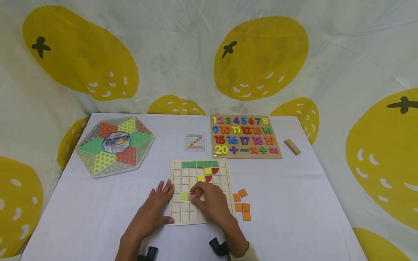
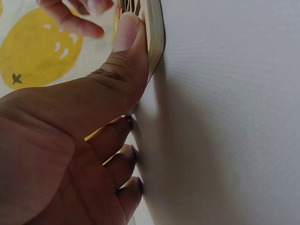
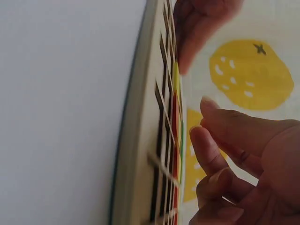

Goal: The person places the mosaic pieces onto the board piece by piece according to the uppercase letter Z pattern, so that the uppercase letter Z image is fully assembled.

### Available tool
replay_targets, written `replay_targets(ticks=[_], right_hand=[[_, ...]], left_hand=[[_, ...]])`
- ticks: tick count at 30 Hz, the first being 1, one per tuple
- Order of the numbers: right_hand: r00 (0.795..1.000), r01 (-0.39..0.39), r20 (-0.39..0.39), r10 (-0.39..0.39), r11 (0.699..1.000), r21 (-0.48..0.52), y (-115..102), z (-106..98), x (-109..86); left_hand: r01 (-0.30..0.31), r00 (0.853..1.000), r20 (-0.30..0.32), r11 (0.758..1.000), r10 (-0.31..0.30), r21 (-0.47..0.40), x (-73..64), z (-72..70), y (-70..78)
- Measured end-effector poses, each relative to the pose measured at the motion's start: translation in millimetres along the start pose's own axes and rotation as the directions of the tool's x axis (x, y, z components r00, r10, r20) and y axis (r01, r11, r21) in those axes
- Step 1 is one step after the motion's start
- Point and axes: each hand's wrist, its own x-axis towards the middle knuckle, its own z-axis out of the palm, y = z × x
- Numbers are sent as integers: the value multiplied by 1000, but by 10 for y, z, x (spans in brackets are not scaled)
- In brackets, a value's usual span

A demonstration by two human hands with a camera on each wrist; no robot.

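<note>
A wooden grid board (image 1: 176, 217) lies flat on the white table. Green squares (image 1: 200, 164) line its top row, and yellow squares (image 1: 184, 197) step down in a diagonal. Red quarter-round pieces (image 1: 215, 170) sit beside the upper yellow ones. My left hand (image 1: 156, 206) steadies the board, thumb on its near left corner, fingers spread along the left edge. Over the lower middle, my right hand (image 1: 212, 201) has thumb and forefinger close together at a reddish piece (image 1: 192, 196) beside a yellow square. Whether they pinch it is unclear; the right wrist view shows nothing between the fingertips (image 3: 201, 136).
Several orange squares (image 1: 246, 207) lie right of the board. Behind it are a small pattern card (image 1: 195, 143) and a number puzzle (image 1: 246, 139), with a wooden block (image 1: 292, 146) farther right. A hexagonal star-patterned game board (image 1: 115, 145) lies at the back left.
</note>
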Motion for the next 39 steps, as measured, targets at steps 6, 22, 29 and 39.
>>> replay_targets(ticks=[6, 22, 29, 39], right_hand=[[994, -59, -89, 61, 998, 28, 196, -215, -62], [940, -259, -207, 272, 962, 86, 777, -704, -223], [917, -313, -250, 310, 949, 29, 946, -809, -282], [911, -374, -206, 357, 926, -49, 993, -831, -262]], left_hand=[[13, 1000, 3, 1000, -13, 1, -10, -15, 15], [40, 999, 17, 999, -39, -6, 21, -10, 12], [35, 999, 15, 999, -35, -8, 22, -6, 13], [37, 999, 20, 999, -37, -4, 19, 17, -7]])
